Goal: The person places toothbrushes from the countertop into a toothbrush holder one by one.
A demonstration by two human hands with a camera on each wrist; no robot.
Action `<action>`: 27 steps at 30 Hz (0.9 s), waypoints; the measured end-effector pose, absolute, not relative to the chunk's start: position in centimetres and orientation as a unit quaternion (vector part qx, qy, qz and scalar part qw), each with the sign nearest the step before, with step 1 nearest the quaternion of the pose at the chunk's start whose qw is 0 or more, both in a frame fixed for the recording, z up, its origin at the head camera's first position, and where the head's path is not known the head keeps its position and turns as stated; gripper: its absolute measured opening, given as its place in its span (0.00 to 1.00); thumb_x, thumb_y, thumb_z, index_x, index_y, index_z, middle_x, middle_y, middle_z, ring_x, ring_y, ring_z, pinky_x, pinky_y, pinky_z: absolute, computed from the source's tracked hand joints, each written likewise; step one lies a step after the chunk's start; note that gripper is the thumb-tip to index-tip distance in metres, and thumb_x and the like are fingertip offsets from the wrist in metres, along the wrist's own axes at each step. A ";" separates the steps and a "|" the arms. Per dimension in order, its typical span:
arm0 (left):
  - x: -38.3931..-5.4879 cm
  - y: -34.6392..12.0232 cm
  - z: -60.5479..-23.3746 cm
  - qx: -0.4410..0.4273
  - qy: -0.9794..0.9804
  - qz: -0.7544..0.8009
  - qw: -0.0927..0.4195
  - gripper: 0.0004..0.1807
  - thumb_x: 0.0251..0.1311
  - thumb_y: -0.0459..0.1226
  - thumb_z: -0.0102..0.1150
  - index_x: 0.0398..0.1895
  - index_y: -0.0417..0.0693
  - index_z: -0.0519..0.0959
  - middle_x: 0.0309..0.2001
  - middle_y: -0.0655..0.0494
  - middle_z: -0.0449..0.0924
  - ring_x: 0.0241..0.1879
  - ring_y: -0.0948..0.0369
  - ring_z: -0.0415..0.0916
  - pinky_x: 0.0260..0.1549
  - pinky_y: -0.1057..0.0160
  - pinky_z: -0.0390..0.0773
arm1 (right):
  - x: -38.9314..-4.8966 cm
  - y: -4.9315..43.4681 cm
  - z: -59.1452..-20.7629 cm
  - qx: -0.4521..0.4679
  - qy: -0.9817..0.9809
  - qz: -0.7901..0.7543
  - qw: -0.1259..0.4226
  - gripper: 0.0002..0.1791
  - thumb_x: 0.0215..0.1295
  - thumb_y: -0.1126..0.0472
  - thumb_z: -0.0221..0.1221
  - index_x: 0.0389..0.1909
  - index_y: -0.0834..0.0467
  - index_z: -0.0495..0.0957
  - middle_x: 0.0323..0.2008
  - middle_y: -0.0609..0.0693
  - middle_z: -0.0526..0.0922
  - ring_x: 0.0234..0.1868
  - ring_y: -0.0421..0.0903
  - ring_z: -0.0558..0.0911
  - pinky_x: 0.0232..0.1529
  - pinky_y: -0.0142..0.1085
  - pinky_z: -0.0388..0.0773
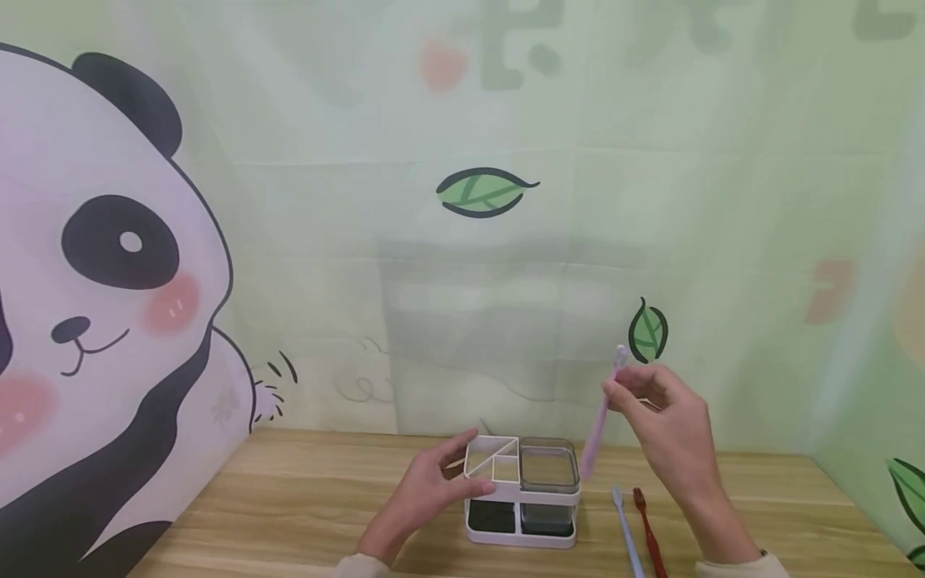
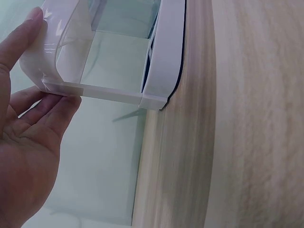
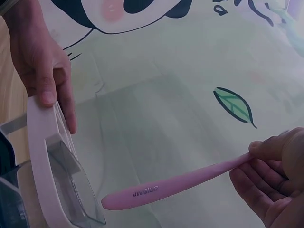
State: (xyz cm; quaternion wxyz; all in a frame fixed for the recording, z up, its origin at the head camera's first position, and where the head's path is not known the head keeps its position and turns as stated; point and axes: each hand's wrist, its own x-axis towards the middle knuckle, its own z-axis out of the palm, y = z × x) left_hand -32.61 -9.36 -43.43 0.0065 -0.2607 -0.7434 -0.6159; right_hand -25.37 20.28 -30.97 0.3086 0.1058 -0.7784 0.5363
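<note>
A white toothbrush holder [image 1: 531,498] with a divided top and a dark base stands on the table. My left hand [image 1: 422,494] grips its upper left end, thumb on the near side and fingers round the back; the left wrist view shows the thumb and fingertips at its upper frame [image 2: 47,52]. A clear cup [image 1: 549,486] sits in the holder's right half. My right hand [image 1: 679,437] pinches a pink toothbrush [image 3: 175,190] near its head between thumb and fingers. The brush slants head up, its handle end beside the holder's right edge.
A light blue toothbrush [image 1: 627,534] and a red toothbrush [image 1: 651,538] lie side by side on the wooden table [image 1: 289,506], right of the holder. A pale green cloth backdrop [image 1: 311,225] with a panda and leaves hangs behind the table.
</note>
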 end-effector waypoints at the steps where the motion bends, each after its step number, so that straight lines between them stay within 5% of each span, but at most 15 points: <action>1: -32.6 -9.4 -43.4 -0.260 -0.744 -0.616 0.006 0.46 0.61 0.38 0.79 0.77 0.32 0.66 0.71 0.30 0.71 0.67 0.36 0.74 0.62 0.53 0.81 | -25.4 20.1 -30.9 0.107 -0.778 0.536 0.308 0.14 0.74 0.60 0.68 0.51 0.66 0.81 0.46 0.58 0.88 0.41 0.38 0.89 0.51 0.20 0.81; 17: -32.6 -9.4 -43.4 -0.264 -0.737 -0.622 0.008 0.46 0.60 0.36 0.79 0.77 0.31 0.66 0.70 0.29 0.71 0.67 0.35 0.74 0.61 0.54 0.81 | -26.9 16.3 -30.6 0.110 -0.761 0.573 0.285 0.12 0.73 0.60 0.69 0.50 0.63 0.83 0.46 0.56 0.89 0.41 0.39 0.89 0.50 0.26 0.83; 27: -32.5 -9.4 -43.3 -0.263 -0.737 -0.622 0.007 0.46 0.59 0.37 0.80 0.77 0.31 0.66 0.71 0.28 0.70 0.67 0.32 0.72 0.61 0.54 0.81 | -27.9 14.5 -30.9 0.135 -0.737 0.604 0.273 0.09 0.70 0.68 0.70 0.46 0.66 0.82 0.42 0.59 0.88 0.39 0.44 0.89 0.51 0.31 0.87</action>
